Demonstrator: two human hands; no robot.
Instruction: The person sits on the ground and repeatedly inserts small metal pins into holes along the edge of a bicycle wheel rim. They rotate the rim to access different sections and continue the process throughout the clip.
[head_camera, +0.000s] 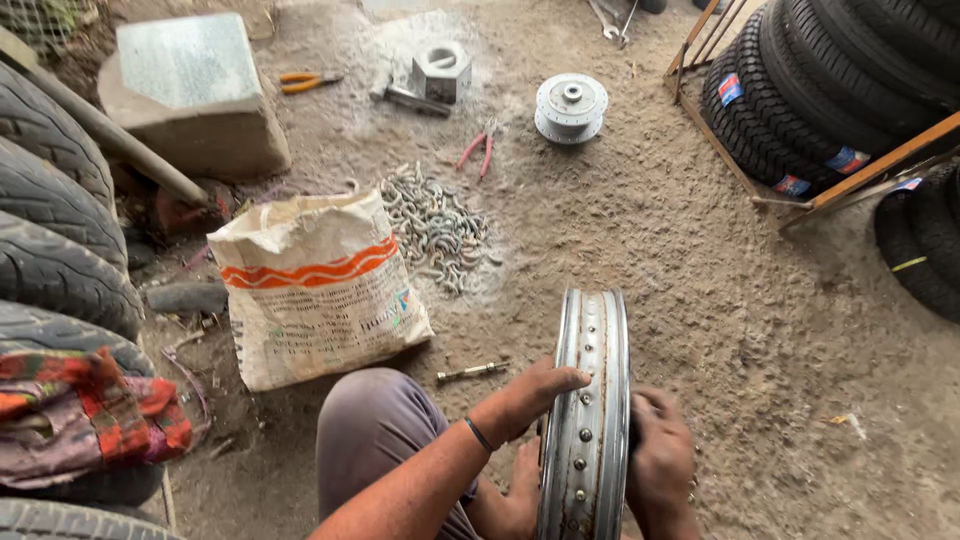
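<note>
Dusty dirt floor (700, 300) ringed by stacked tyres (830, 80). Upright chrome wheel rim (590, 400) near a printed sack (315, 290), gripped between left hand (530, 395), fingers curled over its edge, and right hand (660, 460).

Sack (318, 290) left of rim (590, 400)

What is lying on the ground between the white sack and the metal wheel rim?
In the head view, a small metal bolt lies on the dirt between the white sack and the wheel rim.
</note>
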